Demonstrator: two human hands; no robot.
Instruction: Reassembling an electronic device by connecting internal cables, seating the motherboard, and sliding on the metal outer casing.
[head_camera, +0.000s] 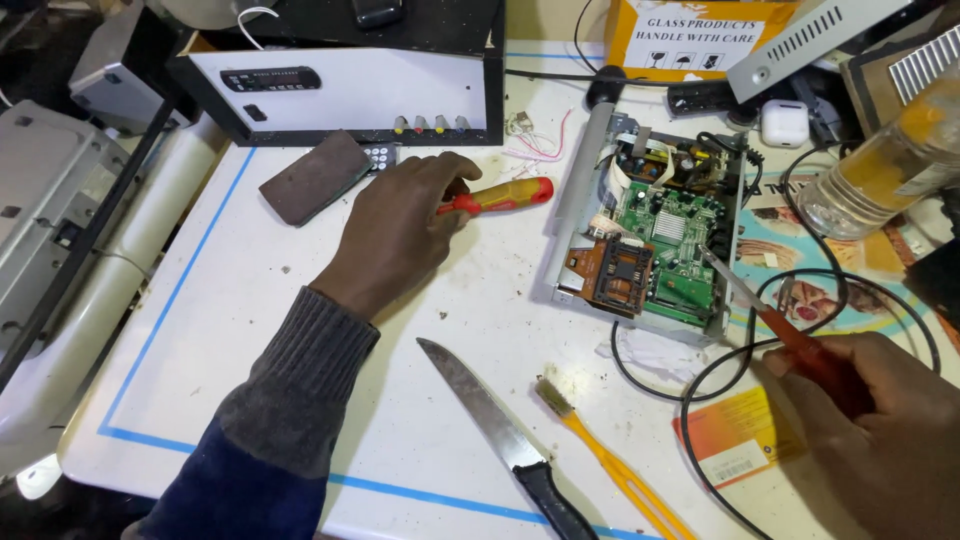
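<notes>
Your right hand (880, 420), partly cut off at the lower right, grips a red-handled screwdriver (790, 335); its tip rests inside the open metal box (650, 230) at middle right, on the green board (670, 225). Your left hand (400, 235), in the middle, closes on a red and yellow screwdriver (505, 195), hiding part of the handle. A knife (495, 430) and a yellow brush (610, 460) lie below.

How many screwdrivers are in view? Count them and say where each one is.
2. A red-and-yellow screwdriver under the left hand; a red-handled screwdriver in the right hand, tip on the circuit board. Clutter may hide others.
</notes>
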